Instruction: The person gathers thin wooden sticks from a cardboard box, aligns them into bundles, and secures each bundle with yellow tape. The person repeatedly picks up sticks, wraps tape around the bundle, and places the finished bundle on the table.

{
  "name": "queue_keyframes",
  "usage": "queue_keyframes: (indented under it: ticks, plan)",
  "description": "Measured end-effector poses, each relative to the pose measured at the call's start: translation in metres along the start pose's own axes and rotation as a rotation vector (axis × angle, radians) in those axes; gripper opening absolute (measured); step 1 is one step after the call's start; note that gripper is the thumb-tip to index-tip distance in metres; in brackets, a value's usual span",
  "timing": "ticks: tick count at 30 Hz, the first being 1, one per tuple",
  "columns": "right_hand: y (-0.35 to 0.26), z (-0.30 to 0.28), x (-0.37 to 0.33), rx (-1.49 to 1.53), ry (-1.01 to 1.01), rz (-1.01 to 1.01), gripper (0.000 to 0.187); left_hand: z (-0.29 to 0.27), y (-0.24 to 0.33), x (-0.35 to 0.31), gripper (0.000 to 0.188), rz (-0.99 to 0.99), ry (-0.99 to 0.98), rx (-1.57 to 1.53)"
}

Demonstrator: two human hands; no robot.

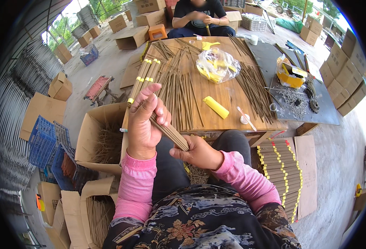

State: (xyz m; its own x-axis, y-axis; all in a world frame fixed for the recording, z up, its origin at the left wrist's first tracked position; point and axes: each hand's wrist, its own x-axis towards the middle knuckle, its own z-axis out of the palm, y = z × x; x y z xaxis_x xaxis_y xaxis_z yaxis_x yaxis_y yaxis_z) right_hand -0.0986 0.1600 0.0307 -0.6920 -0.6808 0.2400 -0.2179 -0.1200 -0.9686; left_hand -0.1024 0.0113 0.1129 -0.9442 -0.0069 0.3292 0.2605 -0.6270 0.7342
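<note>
Bundle of thin, straight brown sticks (pixel 169 131): up in both hands, over the lap, just short of the near desk edge. Main relation: from the right grip its long axis runs diagonally forward-left, direct to the left hand. Neither hand is nearer; each has one end.

Right hand (pixel 201 152): grip closed on the near, lower-right end, sticks pinched between thumb and fingers. Left hand (pixel 145 124): at the far, upper-left end, thumb and index raised clear, other fingers curled by the sticks. Can't tell if that grip is clamping or just steadying.

Ahead of both grips: light-brown wooden desk (pixel 214 89), with loose brown sticks (pixel 178 99) fanned out just past the left grip. Forward-left of that grip, at the desk's left side: slim brown bundles with yellow bands (pixel 138 85).

Forward-right of the right grip: rolled yellow sheet (pixel 215 107), then a crumpled clear plastic bag with yellow pieces inside (pixel 218 65) farther out. Right of the sheet: small white round tub (pixel 244 119).

Left of the left grip: open brown cardboard box (pixel 85 139), sticks inside. Well right of the right grip, below desk level: row of yellow-banded brown bundles (pixel 280 178).

Co-worker's hands (pixel 201 17): across the desk, well apart from both grips.
</note>
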Motion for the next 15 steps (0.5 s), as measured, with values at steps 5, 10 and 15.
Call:
queue_keyframes:
  ticks: [5, 10, 15]
  plan:
    - [-0.007, 0.004, 0.000, -0.058, 0.009, 0.112, 0.026, -0.004, -0.003, 0.003, 0.026, -0.009, 0.164, 0.053]
    - [-0.021, -0.001, -0.006, 0.124, -0.177, 0.300, 0.028, -0.005, 0.001, 0.001, 0.022, -0.007, 0.126, 0.035]
    - [-0.009, 0.002, 0.002, -0.387, 0.027, 0.197, 0.025, 0.005, 0.001, -0.002, 0.021, 0.042, 0.289, 0.148]
